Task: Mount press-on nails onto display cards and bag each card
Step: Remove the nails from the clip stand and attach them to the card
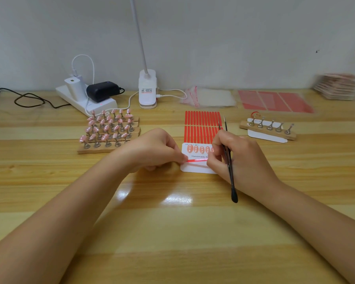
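A white display card lies on the wooden table in front of me, with a row of pink nails along its top and printed text below. A red adhesive strip stretches across the card. My left hand pinches the strip's left end at the card's edge. The strip's right end is pinched by my right hand, which also grips black tweezers pointing away from me. A sheet of red strips lies just behind the card.
Wooden racks of pink nails on metal stands sit at the left. A rack of bare stands is at the right. Clear bags, red sheets, a card stack, a lamp base and a power strip line the back.
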A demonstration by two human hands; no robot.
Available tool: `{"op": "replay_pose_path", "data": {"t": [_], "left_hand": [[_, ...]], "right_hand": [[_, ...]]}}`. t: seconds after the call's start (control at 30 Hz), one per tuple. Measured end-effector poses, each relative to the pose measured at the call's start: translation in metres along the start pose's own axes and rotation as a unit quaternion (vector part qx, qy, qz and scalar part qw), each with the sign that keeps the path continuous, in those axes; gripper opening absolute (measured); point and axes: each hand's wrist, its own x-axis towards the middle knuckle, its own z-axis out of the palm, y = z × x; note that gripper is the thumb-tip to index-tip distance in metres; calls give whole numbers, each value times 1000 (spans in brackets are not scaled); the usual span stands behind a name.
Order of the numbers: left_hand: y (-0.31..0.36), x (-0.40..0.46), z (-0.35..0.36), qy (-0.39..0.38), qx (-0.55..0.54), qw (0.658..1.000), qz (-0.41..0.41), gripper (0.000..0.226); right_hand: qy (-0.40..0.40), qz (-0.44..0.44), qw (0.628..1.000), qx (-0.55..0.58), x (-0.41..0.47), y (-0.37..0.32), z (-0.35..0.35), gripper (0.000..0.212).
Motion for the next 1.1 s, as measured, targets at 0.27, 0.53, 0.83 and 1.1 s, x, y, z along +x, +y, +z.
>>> {"op": "replay_pose_path", "data": {"t": [0.27,0.53,0.83,1.1], "left_hand": [[0,2,3,8,6,1000,1,23],[3,3,7,22,3,1000,-7,25],[4,4,6,14,10,1000,-18,21],[5,7,6,19,26,999,-33,20]], "right_hand": [[-28,38,999,1,0,0,-1,28],[-26,56,998,19,0,2,0,39],[-32,62,997,27,1,2,1,38],[-39,64,997,29,1,1,-1,37]]}}
